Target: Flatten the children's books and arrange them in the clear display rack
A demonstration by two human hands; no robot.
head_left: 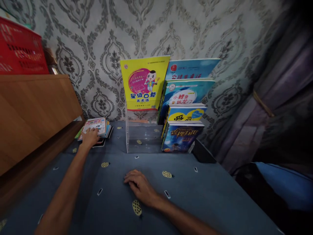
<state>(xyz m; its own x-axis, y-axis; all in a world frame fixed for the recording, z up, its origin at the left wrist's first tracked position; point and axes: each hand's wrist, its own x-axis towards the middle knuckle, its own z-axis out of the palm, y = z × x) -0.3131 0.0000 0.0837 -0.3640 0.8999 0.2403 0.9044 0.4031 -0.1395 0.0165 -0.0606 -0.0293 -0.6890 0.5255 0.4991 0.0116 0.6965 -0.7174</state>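
My left hand (90, 137) reaches forward and lies on top of a small stack of thin books (96, 127) at the far left of the blue cloth-covered surface (200, 192); whether the fingers grip the top book I cannot tell. My right hand (140, 186) rests palm down on the cloth, fingers loosely curled, holding nothing. Behind it stands a clear acrylic tiered stand (143, 135). A yellow book (144, 83) stands upright in its back tier. To its right several blue books (183, 130) stand in stepped rows.
A wooden cabinet (31, 111) runs along the left, with a red crate (21, 49) on top. Patterned wallpaper is behind the stand. A dark curtain (276, 98) hangs at the right. A small dark box (202, 151) sits right of the books.
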